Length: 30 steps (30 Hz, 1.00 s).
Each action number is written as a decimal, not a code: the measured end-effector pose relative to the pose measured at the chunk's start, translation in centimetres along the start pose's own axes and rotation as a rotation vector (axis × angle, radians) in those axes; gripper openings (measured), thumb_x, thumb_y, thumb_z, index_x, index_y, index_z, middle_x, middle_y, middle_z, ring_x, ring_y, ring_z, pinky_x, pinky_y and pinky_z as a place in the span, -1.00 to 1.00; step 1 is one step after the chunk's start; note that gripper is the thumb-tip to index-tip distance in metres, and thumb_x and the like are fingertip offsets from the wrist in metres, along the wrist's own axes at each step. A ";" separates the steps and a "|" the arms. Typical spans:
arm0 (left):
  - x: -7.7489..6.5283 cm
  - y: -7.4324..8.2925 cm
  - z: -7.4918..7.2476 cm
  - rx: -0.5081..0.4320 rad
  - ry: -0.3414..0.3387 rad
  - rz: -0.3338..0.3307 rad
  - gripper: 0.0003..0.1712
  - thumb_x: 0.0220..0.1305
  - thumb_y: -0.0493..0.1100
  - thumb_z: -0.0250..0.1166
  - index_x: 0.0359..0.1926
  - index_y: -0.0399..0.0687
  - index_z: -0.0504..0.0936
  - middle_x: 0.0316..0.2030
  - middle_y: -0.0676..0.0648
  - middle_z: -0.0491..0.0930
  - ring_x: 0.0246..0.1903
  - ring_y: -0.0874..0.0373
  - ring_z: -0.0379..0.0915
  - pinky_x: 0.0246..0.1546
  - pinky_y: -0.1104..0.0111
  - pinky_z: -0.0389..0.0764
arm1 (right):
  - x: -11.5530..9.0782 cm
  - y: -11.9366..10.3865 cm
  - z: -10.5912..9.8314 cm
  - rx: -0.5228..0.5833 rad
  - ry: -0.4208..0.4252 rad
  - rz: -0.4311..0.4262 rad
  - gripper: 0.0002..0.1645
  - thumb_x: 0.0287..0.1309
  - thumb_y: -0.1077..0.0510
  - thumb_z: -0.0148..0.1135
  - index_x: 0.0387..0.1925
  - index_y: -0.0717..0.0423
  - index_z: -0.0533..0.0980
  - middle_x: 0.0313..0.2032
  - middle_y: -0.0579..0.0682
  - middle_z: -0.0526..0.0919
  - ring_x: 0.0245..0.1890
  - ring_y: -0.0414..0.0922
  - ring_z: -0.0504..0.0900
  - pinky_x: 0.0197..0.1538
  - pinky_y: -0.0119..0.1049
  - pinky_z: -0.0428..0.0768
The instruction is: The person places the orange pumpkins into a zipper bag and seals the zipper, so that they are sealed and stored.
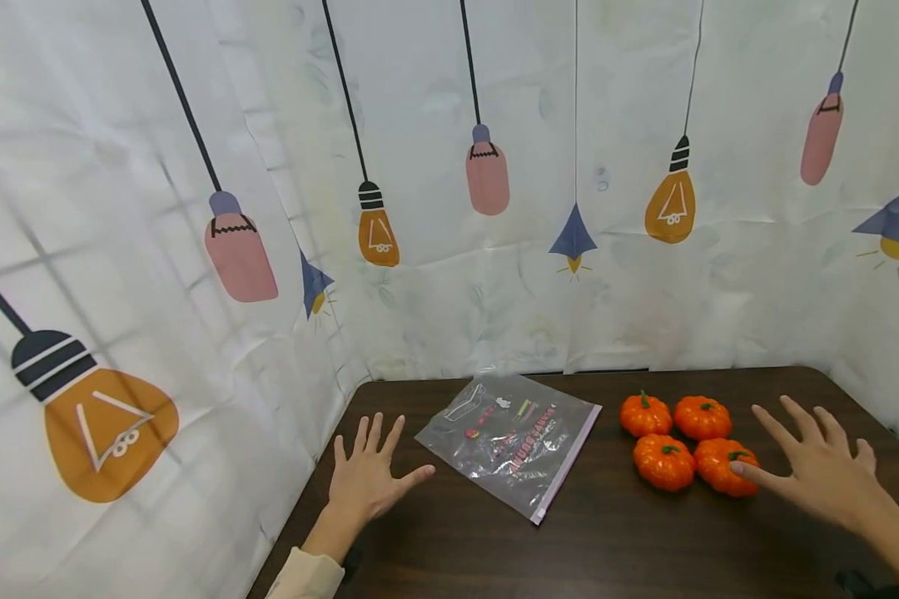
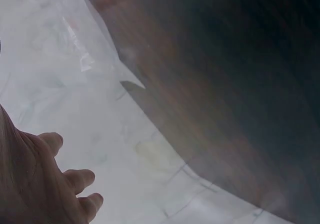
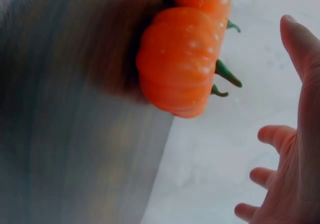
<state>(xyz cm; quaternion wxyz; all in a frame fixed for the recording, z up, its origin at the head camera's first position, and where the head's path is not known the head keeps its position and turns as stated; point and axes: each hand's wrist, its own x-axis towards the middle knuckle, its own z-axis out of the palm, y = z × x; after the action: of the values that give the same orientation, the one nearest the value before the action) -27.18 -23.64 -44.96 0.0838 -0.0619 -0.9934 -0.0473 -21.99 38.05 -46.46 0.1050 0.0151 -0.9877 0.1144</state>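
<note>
- The dark brown wooden table [image 1: 464, 549] has rounded far corners, and its back edge runs just in front of the white backdrop printed with hanging lamps [image 1: 434, 324]
- On the left, the table's side edge slants toward the near side of the view, with the left hand [image 1: 369, 482] just inside that line, a cream sleeve [image 1: 307, 574] at its wrist
- A strip of tabletop separates the left thumb from the clear plastic zip bag [image 1: 509, 445], and a wide stretch of wood lies between the bag and the near side of the view
- Another gap of wood stands between the bag's zip edge and the four pumpkins, which sit in two rows at the right: back left [image 1: 645, 415], back right [image 1: 702, 418], front left [image 1: 664, 462] and front right [image 1: 723, 467]
- The right hand [image 1: 827, 470] is to the right of the pumpkins; its thumb overlaps the front right one in the head view, but the right wrist view shows a gap
- Both hands have fingers spread, thumbs out, holding nothing
- The pumpkins are glossy orange, ribbed and lightly speckled, with curved green stems
- The bag lies flat at a slant, its far corner reaching the back edge, with reddish lettering, small coloured pictures and a pale pinkish zip strip
</note>
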 end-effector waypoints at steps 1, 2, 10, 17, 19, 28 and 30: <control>-0.1 0.1 0.2 -0.006 0.000 -0.002 0.22 0.10 0.74 -0.01 0.63 0.30 -0.02 0.63 -0.19 -0.10 0.63 -0.22 -0.29 0.47 -0.39 -0.28 | -0.1 -0.1 0.1 0.000 0.002 0.002 0.25 0.24 -0.54 0.09 0.65 -0.12 -0.26 0.58 0.39 -0.38 0.44 0.64 -0.32 0.03 0.77 -0.12; -0.3 0.2 0.3 -0.014 -0.001 -0.004 0.22 0.09 0.75 0.00 0.63 0.30 -0.02 0.64 -0.18 -0.10 0.63 -0.22 -0.29 0.47 -0.39 -0.28 | -0.2 -0.1 0.3 -0.002 0.006 0.003 0.25 0.24 -0.54 0.10 0.65 -0.12 -0.26 0.58 0.39 -0.36 0.44 0.64 -0.30 0.03 0.77 -0.11; -0.9 1.7 1.7 -0.055 -0.011 -0.002 0.20 0.09 0.75 -0.01 0.63 0.35 -0.02 0.63 -0.18 -0.07 0.62 -0.26 -0.22 0.45 -0.41 -0.15 | -0.9 -1.0 1.4 -0.002 0.098 -0.010 0.27 0.18 -0.52 0.20 0.65 -0.12 -0.16 0.57 0.39 -0.21 0.41 0.61 -0.14 0.07 0.69 -0.03; -0.9 4.0 2.5 -0.127 -0.005 0.020 0.18 0.12 0.72 0.03 0.63 0.30 0.03 0.61 -0.22 0.01 0.59 -0.30 -0.11 0.42 -0.43 -0.03 | -0.8 -3.2 1.3 0.110 0.272 -0.080 0.17 0.10 -0.36 0.40 0.58 -0.03 0.12 0.48 0.39 0.09 0.30 0.60 0.06 0.08 0.62 0.01; -0.8 4.7 2.7 -0.152 0.008 0.027 0.17 0.13 0.69 0.05 0.62 0.27 0.06 0.59 -0.23 0.06 0.57 -0.32 -0.06 0.39 -0.45 0.01 | -0.7 -3.9 1.2 0.162 0.311 -0.101 0.09 0.10 -0.31 0.44 0.52 0.02 0.22 0.45 0.39 0.16 0.28 0.59 0.09 0.06 0.62 0.01; -0.4 7.6 3.1 -0.283 0.085 0.070 0.06 0.23 0.57 0.14 0.58 0.16 0.17 0.45 -0.23 0.33 0.45 -0.26 0.22 0.28 -0.38 0.24 | -0.2 -7.0 1.6 0.360 0.437 -0.164 -0.22 0.08 -0.04 0.50 0.24 0.25 0.44 0.25 0.40 0.36 0.16 0.53 0.16 -0.08 0.46 0.06; -0.2 8.1 3.3 -0.316 0.108 0.084 0.03 0.25 0.53 0.16 0.57 0.12 0.20 0.41 -0.21 0.37 0.42 -0.23 0.27 0.28 -0.33 0.29 | -0.1 -7.7 1.8 0.397 0.446 -0.169 -0.25 0.07 0.00 0.50 0.21 0.28 0.46 0.23 0.41 0.37 0.16 0.53 0.17 -0.09 0.43 0.08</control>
<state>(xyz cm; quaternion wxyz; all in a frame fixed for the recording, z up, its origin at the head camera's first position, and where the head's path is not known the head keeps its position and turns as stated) -26.41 -15.34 -47.59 0.1284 -0.1131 -0.9642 -0.2027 -21.86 30.19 -46.45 0.3233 0.0920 -0.8939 0.2965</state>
